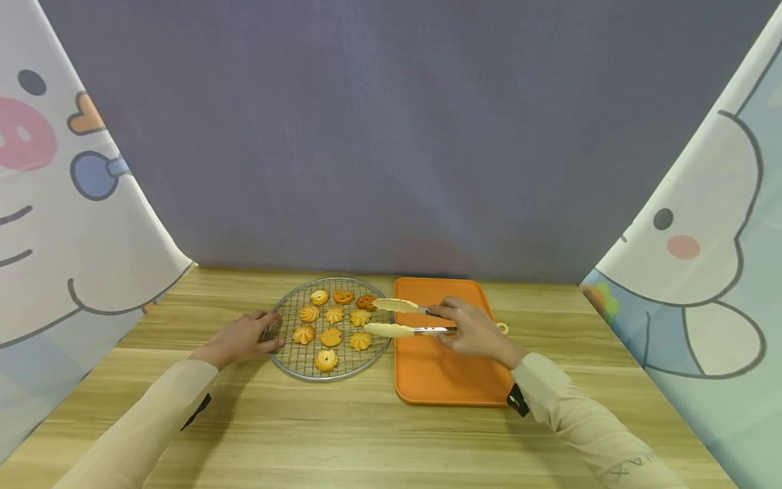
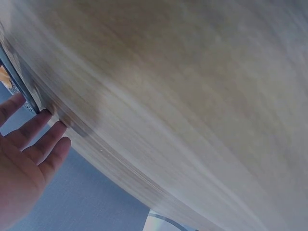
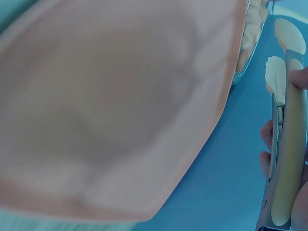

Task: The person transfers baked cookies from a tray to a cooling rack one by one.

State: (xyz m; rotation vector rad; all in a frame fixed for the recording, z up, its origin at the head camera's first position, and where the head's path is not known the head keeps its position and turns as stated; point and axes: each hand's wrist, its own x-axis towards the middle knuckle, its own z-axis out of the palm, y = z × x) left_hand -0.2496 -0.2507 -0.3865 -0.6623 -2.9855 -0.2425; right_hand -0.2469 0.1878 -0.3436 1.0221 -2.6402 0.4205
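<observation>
A round wire cooling rack (image 1: 287, 368) lies on the table with several golden cookies (image 1: 332, 337) spread over its mesh. My left hand (image 1: 241, 337) is at its left rim, fingers extended; in the left wrist view the fingertips (image 2: 44, 114) are right at the rack's edge. My right hand (image 1: 475, 329) grips metal tongs (image 1: 435, 330) with cream scalloped tips, held spread and pointing left over the rack's right side. Nothing is between the tips, which are near the right-hand cookies (image 1: 360, 317). The right wrist view shows the tongs' cream-inlaid handle (image 3: 291, 139) in the hand.
An orange rectangular tray (image 1: 440, 384) lies just right of the rack, beneath the tongs and right hand. A small cream ring (image 1: 503, 328) shows at its right edge. Behind the wooden table (image 1: 318, 435) stands a grey backdrop (image 1: 379, 149), with cartoon-printed panels on both sides.
</observation>
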